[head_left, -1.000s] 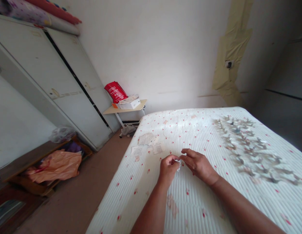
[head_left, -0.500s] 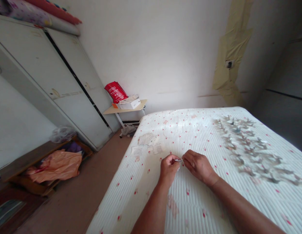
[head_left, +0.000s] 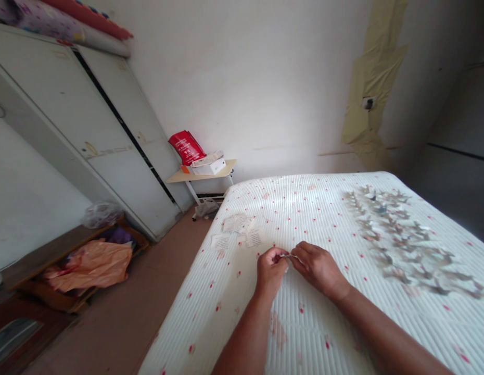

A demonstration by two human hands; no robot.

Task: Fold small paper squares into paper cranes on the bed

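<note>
A small strip of folded paper point(head_left: 290, 255) sits just below and right of the middle of the frame, pinched between the fingertips of both hands above the bed. It is pale, whitish grey, thin and narrow where it shows in the gap between the fingers; the rest is covered, so its full shape cannot be told. The left hand point(head_left: 272, 266) grips its left end between thumb and forefinger, the other fingers curled in. The right hand point(head_left: 319, 266) has its fingers bent down and brought together on the right end.

Left of the hands lie loose paper slips point(head_left: 236, 224), flat, off-white and covered in small dark print, some overlapping. Along the right of the frame, many small folded figures point(head_left: 401, 242) stand close together in rough rows, grey-white with pointed ends, somewhat blurred. All of these rest on the bed point(head_left: 304, 333), whose white ribbed cover carries red dots and faded pinkish patches.

Beyond the bed's far left corner, a red bag point(head_left: 186, 148) and a white box point(head_left: 208, 165) sit on a side table point(head_left: 177, 177). A pale wardrobe point(head_left: 109, 109) fills the upper left.
</note>
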